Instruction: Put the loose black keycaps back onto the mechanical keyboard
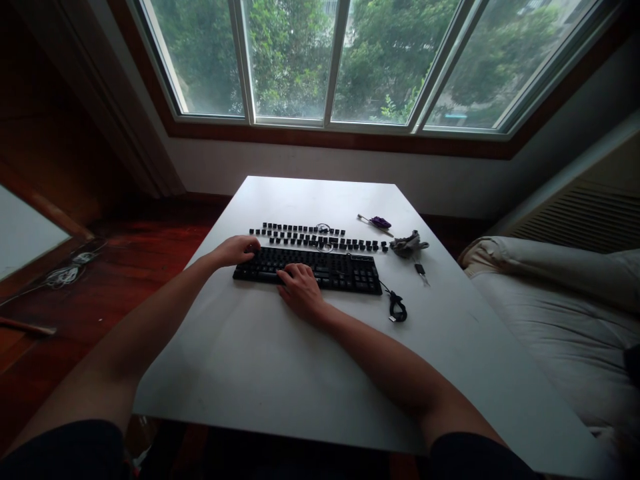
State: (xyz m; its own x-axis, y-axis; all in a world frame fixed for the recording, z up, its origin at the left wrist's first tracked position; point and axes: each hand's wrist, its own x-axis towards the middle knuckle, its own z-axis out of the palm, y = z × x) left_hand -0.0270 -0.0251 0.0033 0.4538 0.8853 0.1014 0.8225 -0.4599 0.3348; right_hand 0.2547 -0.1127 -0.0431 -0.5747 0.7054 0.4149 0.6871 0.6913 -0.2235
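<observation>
— Where is the keyboard (350, 272)?
— Before you, long axis left to right. Your left hand (235, 251) is at its far left corner, your right hand (302, 288) on its near side. They are apart; whether they pinch something, I cannot tell.
— What may obstruct?
— Loose keycaps (294, 236) line the far side closely; the coiled cable (399, 309) lies right.
</observation>
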